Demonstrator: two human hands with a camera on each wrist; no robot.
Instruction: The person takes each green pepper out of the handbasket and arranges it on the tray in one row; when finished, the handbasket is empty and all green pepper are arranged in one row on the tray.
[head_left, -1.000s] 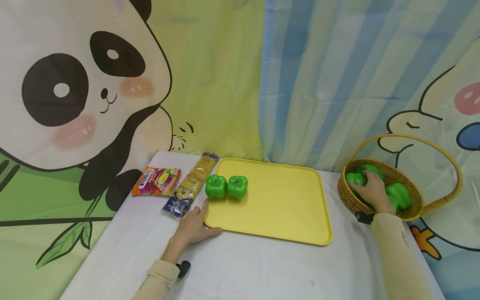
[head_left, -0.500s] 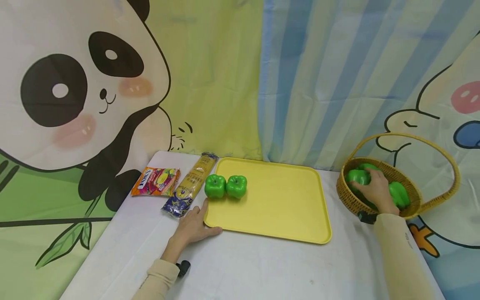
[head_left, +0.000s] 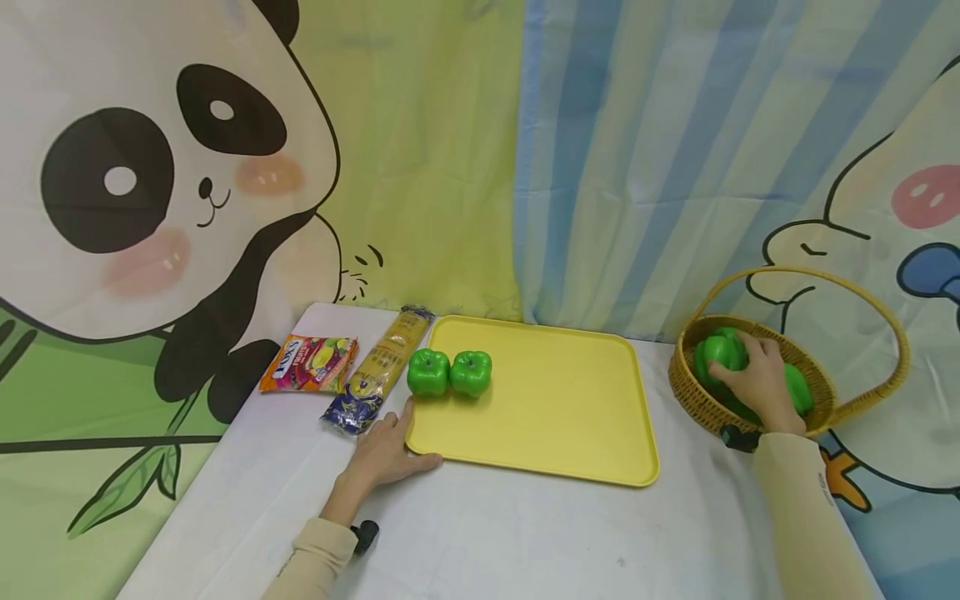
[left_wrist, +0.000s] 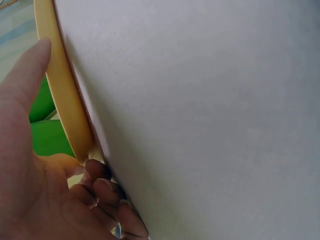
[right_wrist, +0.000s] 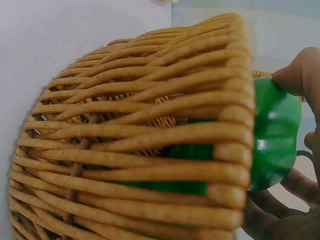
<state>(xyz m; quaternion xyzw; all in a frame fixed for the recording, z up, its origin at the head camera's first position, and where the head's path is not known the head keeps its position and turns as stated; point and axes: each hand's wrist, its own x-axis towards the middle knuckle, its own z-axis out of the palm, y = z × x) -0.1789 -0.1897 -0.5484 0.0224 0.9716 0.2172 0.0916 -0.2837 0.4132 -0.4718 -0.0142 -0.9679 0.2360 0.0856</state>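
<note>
Over the wicker basket at the right, my right hand holds a glossy green bell pepper between thumb and fingers. In the right wrist view this bell pepper stands above the basket's rim, with thumb and fingertips against it. Another green bell pepper lies in the basket, partly hidden by the hand. My left hand touches the near left corner of the yellow tray, thumb along its front edge. In the left wrist view my thumb lies against the tray's edge.
Two green bell peppers stand side by side at the tray's left. Left of the tray lie a long golden packet with blue ends and an orange and red FOX'S bag. The basket's tall handle arches over its right side.
My right hand has taken hold of a bell pepper in the basket and raised it a little. The left hand and the tray have stayed put.
</note>
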